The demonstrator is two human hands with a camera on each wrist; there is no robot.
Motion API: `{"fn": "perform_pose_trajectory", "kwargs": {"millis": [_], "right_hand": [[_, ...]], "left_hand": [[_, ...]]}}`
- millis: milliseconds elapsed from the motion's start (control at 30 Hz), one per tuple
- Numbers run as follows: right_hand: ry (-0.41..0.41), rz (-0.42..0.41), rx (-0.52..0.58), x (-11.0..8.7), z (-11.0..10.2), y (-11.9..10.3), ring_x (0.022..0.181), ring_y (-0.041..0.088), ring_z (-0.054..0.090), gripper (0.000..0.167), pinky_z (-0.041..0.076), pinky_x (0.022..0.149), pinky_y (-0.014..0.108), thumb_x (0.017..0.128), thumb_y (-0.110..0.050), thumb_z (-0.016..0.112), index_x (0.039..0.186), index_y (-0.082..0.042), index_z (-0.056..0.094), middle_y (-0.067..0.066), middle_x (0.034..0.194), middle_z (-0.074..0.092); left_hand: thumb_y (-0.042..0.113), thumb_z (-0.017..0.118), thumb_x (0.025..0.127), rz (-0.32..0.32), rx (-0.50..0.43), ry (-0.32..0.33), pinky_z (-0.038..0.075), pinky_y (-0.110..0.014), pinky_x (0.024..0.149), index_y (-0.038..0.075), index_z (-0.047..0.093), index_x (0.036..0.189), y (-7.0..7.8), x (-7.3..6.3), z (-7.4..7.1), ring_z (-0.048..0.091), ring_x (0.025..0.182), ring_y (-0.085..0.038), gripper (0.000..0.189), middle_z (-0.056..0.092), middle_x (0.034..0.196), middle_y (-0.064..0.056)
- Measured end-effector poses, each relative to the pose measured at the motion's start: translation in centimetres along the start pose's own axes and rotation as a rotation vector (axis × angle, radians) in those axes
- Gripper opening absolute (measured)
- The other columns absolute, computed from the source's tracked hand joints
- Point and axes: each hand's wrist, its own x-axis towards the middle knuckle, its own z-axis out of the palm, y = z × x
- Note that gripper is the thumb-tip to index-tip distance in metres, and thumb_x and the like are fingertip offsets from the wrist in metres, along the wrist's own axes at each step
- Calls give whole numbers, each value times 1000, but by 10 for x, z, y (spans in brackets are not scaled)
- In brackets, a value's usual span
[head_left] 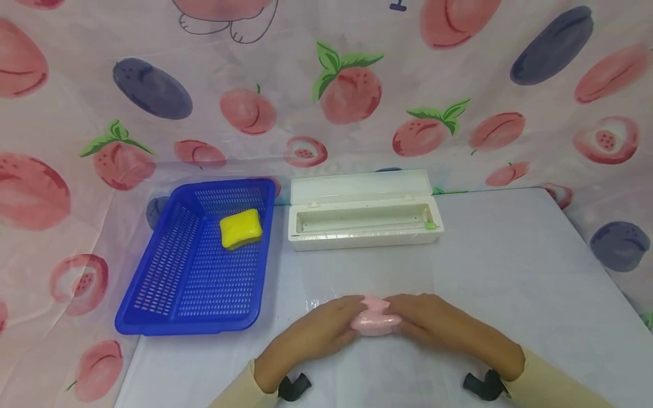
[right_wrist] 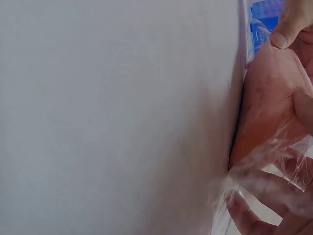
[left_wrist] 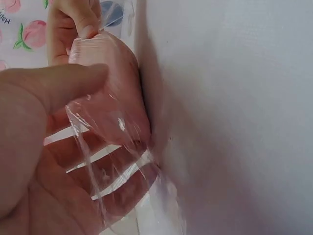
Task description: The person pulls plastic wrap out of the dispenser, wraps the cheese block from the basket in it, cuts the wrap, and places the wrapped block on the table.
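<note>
Between my two hands, low in the middle of the head view, is a pink sponge point(head_left: 376, 324) covered in shiny clear cling film point(left_wrist: 122, 122). My left hand point(head_left: 318, 326) holds its left end, thumb over the near face and fingers behind it. From the other side my right hand point(head_left: 433, 322) grips the right end, its thumb also on the near face. Loose wrinkled film trails over the fingers of each hand in the wrist views. The sponge's lower side is close against the white table surface. Parts of both ends are hidden by the fingers.
A blue perforated basket point(head_left: 219, 294) stands at the left with a yellow sponge point(head_left: 241, 229) inside. Behind my hands is a white cling film dispenser point(head_left: 364, 241), lid raised, with a small green piece point(head_left: 431, 225) at its right end. A fruit-print cloth point(head_left: 357, 147) hangs behind the table.
</note>
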Motion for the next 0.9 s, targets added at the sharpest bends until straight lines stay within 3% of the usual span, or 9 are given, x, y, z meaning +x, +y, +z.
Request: {"fn": "perform_pose_trajectory", "kwargs": {"millis": [267, 500, 667, 733, 900], "right_hand": [[34, 112, 82, 2, -10, 2, 133, 14, 59, 46, 51, 107, 46, 104, -52, 49, 146, -33, 52, -15, 143, 60], [162, 95, 99, 19, -16, 11, 130, 14, 57, 64, 51, 106, 46, 90, -46, 75, 146, -27, 50, -11, 142, 56], [193, 195, 146, 35, -20, 15, 103, 10, 64, 52, 56, 90, 37, 97, -43, 69, 142, -25, 51, -9, 122, 68], [195, 236, 170, 41, -20, 16, 86, 10, 60, 46, 53, 77, 30, 100, -43, 64, 139, -25, 51, -8, 104, 69], [223, 302, 228, 53, -19, 23, 68, 11, 57, 48, 48, 61, 27, 102, -44, 61, 136, -16, 41, 0, 84, 66]], "left_hand": [[35, 54, 105, -13, -159, 24, 51, -33, 106, 15, 43, 145, -14, 10, -7, 62, 115, -10, 45, 64, 133, -2], [41, 37, 111, -94, -252, 99, 45, -39, 113, 14, 49, 143, -23, 30, -13, 55, 127, -15, 44, 57, 137, -2], [37, 35, 112, -188, -253, 195, 51, -41, 99, 15, 53, 141, -26, 48, -17, 62, 107, -17, 41, 68, 117, -3], [38, 36, 111, -211, -225, 227, 53, -40, 92, 16, 52, 140, -29, 54, -18, 63, 97, -18, 40, 70, 106, -5], [39, 51, 107, -179, -161, 279, 55, -40, 84, 15, 46, 143, -34, 62, -19, 67, 91, -20, 44, 72, 103, -10]]}}
